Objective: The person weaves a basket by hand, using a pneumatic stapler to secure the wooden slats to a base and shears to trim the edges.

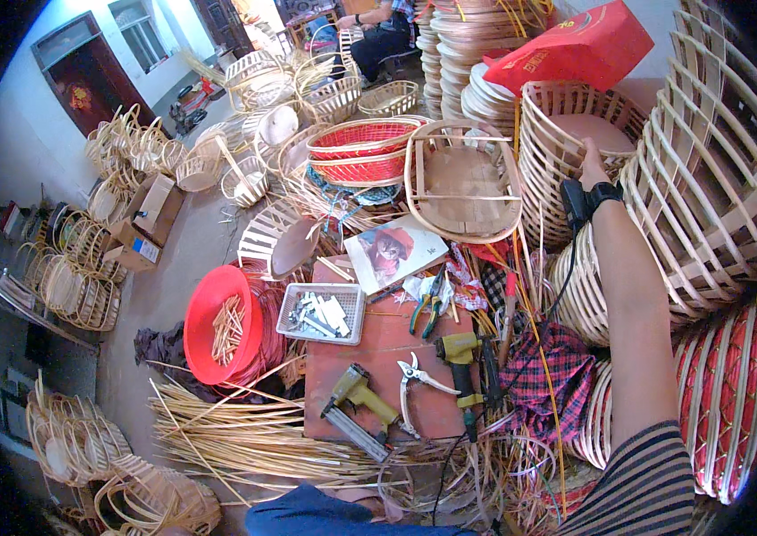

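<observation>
My right hand (589, 159) reaches far up and to the right, with a black strap and device on its wrist. Its fingers curl over the rim of an open-slat bamboo basket (550, 147) lying on its side, the fingertips hidden inside. My left hand is out of sight. Below my arm lie a plaid cloth (539, 371) and more slatted baskets (709, 196). An oval bamboo tray frame (463, 179) leans just left of the held basket.
A low reddish table (378, 357) carries a nail gun (356, 406), shears (414, 375), a yellow power tool (460, 357), pliers (432, 299) and a white mesh tray (320, 313). A red basin (217, 326) and bamboo strips (235, 438) lie left. Another person (378, 31) sits far back.
</observation>
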Tool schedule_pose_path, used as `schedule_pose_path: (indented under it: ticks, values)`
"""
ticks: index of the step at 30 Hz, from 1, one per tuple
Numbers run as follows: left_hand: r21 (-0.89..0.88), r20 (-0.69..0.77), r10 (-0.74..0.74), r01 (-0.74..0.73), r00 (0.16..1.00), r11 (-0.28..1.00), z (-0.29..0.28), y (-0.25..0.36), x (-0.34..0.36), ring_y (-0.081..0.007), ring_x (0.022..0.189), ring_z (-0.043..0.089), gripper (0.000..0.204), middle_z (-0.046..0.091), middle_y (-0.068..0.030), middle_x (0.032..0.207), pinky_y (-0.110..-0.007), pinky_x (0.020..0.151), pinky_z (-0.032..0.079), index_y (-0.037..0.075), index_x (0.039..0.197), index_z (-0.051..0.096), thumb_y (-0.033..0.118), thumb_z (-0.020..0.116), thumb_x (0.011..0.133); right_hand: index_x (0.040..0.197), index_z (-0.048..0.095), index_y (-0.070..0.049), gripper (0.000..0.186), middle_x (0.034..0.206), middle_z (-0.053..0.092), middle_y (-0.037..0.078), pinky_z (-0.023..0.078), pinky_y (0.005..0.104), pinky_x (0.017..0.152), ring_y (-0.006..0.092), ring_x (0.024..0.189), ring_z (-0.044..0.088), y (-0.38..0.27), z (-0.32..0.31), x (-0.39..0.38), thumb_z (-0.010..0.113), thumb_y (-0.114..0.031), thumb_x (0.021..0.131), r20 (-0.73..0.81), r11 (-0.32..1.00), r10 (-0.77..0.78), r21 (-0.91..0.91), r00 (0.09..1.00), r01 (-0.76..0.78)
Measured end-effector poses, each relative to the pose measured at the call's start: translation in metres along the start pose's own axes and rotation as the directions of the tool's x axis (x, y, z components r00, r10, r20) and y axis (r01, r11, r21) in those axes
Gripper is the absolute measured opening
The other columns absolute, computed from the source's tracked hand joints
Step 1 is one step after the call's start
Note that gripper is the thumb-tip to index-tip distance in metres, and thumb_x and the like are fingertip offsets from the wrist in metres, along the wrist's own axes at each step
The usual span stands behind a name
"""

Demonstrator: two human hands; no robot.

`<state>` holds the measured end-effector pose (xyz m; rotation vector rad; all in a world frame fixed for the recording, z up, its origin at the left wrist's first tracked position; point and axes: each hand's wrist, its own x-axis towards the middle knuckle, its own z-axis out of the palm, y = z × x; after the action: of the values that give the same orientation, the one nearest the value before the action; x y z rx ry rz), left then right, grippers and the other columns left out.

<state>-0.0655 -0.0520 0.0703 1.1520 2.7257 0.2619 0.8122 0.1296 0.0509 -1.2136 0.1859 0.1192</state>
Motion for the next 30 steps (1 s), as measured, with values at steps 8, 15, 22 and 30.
schedule_pose_path:
  ticks: [8,15,22,30]
  values:
    - [-0.045,0.007,-0.020,0.020,1.000,0.999,0.007,-0.040,-0.001,-0.0233,0.064,0.050,0.035,0.056,-0.0145,0.074,-0.035,0.057,0.040,-0.004,0.083,0.052,0.030,0.046,0.076,0.098,0.047,-0.010,0.046,0.095,0.047,0.009,0.039,0.0413,0.061,0.0228,0.082,0.046,0.004,0.000,-0.020,0.043,-0.046,0.070,0.084,0.997,0.032,-0.075,0.996,-0.026]
    - [0.015,0.031,-0.058,0.057,0.998,0.998,0.009,-0.112,0.042,-0.0263,0.078,0.050,0.039,0.052,-0.0145,0.089,-0.036,0.065,0.040,-0.003,0.098,0.046,0.029,0.045,0.076,0.103,0.040,-0.013,0.050,0.102,0.042,0.005,0.039,0.0405,0.063,0.0198,0.088,0.043,-0.005,0.013,-0.015,0.044,-0.050,0.069,0.329,1.000,-0.015,-0.010,0.944,0.020]
    - [-0.013,0.022,-0.048,0.048,0.999,0.999,0.008,-0.093,0.039,-0.0220,0.069,0.048,0.032,0.050,-0.0114,0.081,-0.032,0.058,0.038,-0.002,0.093,0.046,0.026,0.045,0.077,0.105,0.044,0.002,0.061,0.102,0.049,0.012,0.038,0.0320,0.075,0.0205,0.087,0.048,-0.016,0.047,0.001,0.039,-0.048,0.070,0.228,0.890,-0.260,-0.320,0.938,0.324]
    - [-0.146,0.025,0.048,-0.043,0.999,0.988,0.023,-0.031,0.071,-0.0171,0.059,0.045,0.025,0.047,-0.0079,0.071,-0.028,0.051,0.036,0.000,0.087,0.046,0.022,0.044,0.077,0.108,0.028,0.014,0.096,0.110,0.036,0.026,0.027,0.0369,0.088,0.0348,0.106,0.031,-0.021,0.085,-0.074,0.048,-0.063,0.053,-0.091,0.569,-0.395,-0.806,0.914,0.166]
